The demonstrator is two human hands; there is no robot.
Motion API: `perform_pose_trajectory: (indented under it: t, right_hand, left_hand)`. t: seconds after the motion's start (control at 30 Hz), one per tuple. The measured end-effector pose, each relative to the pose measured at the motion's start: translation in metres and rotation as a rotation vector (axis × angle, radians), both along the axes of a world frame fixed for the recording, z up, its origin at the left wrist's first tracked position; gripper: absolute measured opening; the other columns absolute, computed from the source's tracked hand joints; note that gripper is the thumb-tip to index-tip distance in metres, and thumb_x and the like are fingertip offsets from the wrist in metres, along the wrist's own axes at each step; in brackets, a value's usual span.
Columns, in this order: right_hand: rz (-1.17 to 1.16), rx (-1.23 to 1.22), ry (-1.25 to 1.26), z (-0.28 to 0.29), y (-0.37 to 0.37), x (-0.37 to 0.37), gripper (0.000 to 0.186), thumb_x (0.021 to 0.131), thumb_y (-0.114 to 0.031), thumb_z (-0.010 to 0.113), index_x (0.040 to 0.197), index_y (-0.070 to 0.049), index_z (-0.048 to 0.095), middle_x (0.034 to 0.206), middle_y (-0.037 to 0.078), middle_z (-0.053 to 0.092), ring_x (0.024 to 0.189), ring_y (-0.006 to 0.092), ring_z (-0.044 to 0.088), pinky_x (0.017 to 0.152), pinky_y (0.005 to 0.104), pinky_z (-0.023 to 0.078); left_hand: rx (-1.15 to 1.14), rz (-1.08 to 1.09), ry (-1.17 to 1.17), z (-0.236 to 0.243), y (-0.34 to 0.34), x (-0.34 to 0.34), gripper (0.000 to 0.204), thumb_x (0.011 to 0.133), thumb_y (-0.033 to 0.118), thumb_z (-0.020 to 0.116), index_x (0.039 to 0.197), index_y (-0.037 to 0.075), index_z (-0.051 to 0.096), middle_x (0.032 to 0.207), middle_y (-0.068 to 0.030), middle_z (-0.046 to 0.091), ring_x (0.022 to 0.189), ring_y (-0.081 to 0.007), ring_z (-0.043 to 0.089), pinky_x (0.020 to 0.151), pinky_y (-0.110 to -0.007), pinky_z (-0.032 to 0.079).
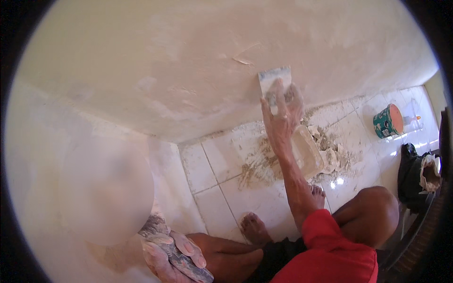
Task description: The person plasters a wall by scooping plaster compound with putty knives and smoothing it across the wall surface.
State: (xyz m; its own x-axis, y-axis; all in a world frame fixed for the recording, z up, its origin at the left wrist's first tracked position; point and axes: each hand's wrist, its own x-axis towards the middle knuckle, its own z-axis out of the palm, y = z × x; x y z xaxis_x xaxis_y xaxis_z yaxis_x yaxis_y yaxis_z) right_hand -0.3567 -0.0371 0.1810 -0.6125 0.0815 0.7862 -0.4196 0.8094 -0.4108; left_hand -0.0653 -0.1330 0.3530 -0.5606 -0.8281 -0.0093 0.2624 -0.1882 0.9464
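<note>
My right hand (283, 111) is closed around a flat, wide-bladed scraper (275, 75). Fingers lie along the tool, and its pale, smeared blade is against the wall (212, 56). Damp-looking patches and a raised flake of filler (243, 61) mark the wall left of the blade. At the lower left, my left hand (174, 257) grips a long grey object smeared with plaster (186, 264); its upper end runs into a blurred patch, so its kind is unclear. Below my right wrist, a pale shallow tray (309, 155) holds wet-looking plaster.
Plaster scraps (330, 155) and smears lie around the tray on white floor tiles (222, 198). Farther right stand a green bucket (388, 121) and a clear container (414, 115). A black bag (410, 174) is nearer. My bare feet (255, 226) rest on the tiles.
</note>
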Motion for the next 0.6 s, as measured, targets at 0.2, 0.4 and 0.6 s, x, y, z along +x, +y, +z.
perform_pose_trajectory:
  t: [0.2, 0.4, 0.6]
  right_hand:
    - [0.166, -0.404, -0.240, 0.062, -0.014, 0.011, 0.074, 0.077, -0.026, 0.078, 0.143, -0.019, 0.044, 0.117, 0.019, 0.041, 0.113, 0.0285, 0.043, 0.092, 0.0499, 0.040]
    - [0.161, -0.166, -0.236, 0.060, -0.055, 0.025, 0.081, 0.073, -0.035, 0.079, 0.144, -0.020, 0.044, 0.110, 0.017, 0.039, 0.105, 0.0295, 0.041, 0.082, 0.0461, 0.037]
    - [0.169, -0.070, -0.273, 0.021, -0.017, 0.038, 0.080, 0.073, -0.032, 0.079, 0.144, -0.021, 0.044, 0.116, 0.019, 0.040, 0.106, 0.0300, 0.042, 0.085, 0.0501, 0.038]
  left_hand:
    - [-0.032, -0.014, -0.003, 0.002, 0.006, -0.001, 0.037, 0.101, 0.040, 0.041, 0.103, 0.003, 0.046, 0.066, -0.0039, 0.047, 0.032, -0.0085, 0.034, 0.028, -0.019, 0.032]
    - [0.015, 0.017, -0.019, 0.000, 0.005, -0.004, 0.041, 0.100, 0.042, 0.043, 0.106, 0.002, 0.047, 0.062, -0.0042, 0.047, 0.031, -0.0105, 0.035, 0.027, -0.021, 0.032]
    - [0.038, 0.049, -0.002, 0.000, 0.009, -0.004, 0.041, 0.100, 0.042, 0.043, 0.107, 0.002, 0.047, 0.061, -0.0042, 0.047, 0.031, -0.0106, 0.036, 0.027, -0.021, 0.032]
